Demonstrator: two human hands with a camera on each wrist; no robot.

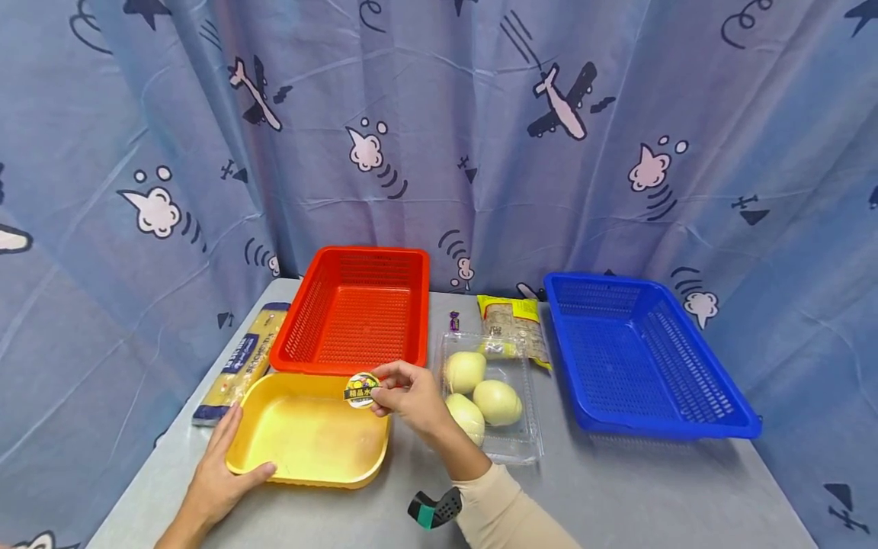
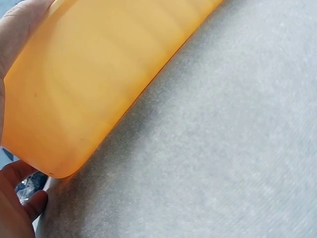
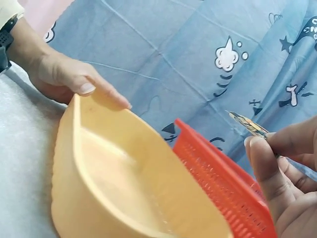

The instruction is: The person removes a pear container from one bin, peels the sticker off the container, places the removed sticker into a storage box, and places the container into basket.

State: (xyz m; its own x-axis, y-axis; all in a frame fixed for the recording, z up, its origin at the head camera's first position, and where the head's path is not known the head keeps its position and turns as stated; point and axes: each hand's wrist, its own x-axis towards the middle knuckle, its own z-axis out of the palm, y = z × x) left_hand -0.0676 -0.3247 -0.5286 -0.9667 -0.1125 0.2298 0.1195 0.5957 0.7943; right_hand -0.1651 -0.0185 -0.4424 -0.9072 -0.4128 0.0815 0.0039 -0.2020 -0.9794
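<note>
While your right hand [image 1: 411, 396] is pinching a round label [image 1: 360, 389] over the yellow basin [image 1: 309, 431] in the head view, your fingertips [image 1: 380, 396] are hiding part of the label's black lettered band; your left hand [image 1: 221, 474] is holding the near-left corner. In the left-wrist view, gray tabletop [image 2: 218, 144] is stretching beside the basin. In the right-wrist view, the label is showing nearly edge-on, barely legible, near the red basket [image 3: 213, 173].

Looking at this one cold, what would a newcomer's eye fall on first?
Probably the bright containers: a red basket at the back, a blue basket on the right, and a yellow tub in front of the red one. Next, the left hand gripping the tub's left side and the right hand pinching a small round label.
</note>
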